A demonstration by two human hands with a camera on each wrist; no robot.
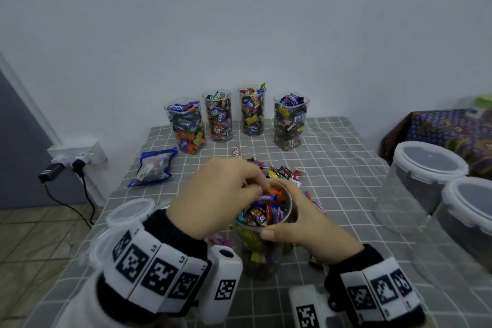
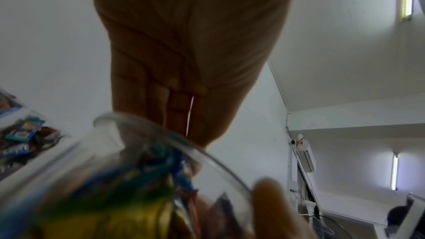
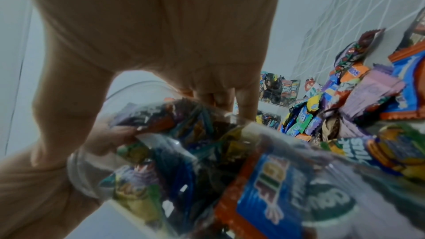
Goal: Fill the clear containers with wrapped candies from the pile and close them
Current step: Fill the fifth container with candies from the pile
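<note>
A clear container (image 1: 262, 231) is being steadied near the front of the grid-patterned tablecloth (image 1: 346, 168), with the right hand (image 1: 306, 224) wrapped round its upper wall just below the rim, thumb on the near side. The left hand (image 1: 223, 194) is being held over the mouth with its fingertips bunched down among the wrapped candies (image 1: 266, 210); whether a candy is being pinched or the load is only being pressed down cannot be told. The container is judged nearly full. The remaining candy pile (image 1: 279, 172) is lying just behind it, and four filled, uncovered containers (image 1: 239, 114) are standing in a row near the wall. Clear lids (image 1: 131, 212) are lying to the left, close to the left wrist.

Handling is judged as follows. The wall is thin, smooth plastic, likely to be flexing under a hard squeeze and to be slipping in a loose one, so a firm grip high on the wall is being favoured. The load is moderately heavy. The wrappers are light, crinkly and springy, so protruding pieces are expected to need tucking before a lid is seated.
</note>
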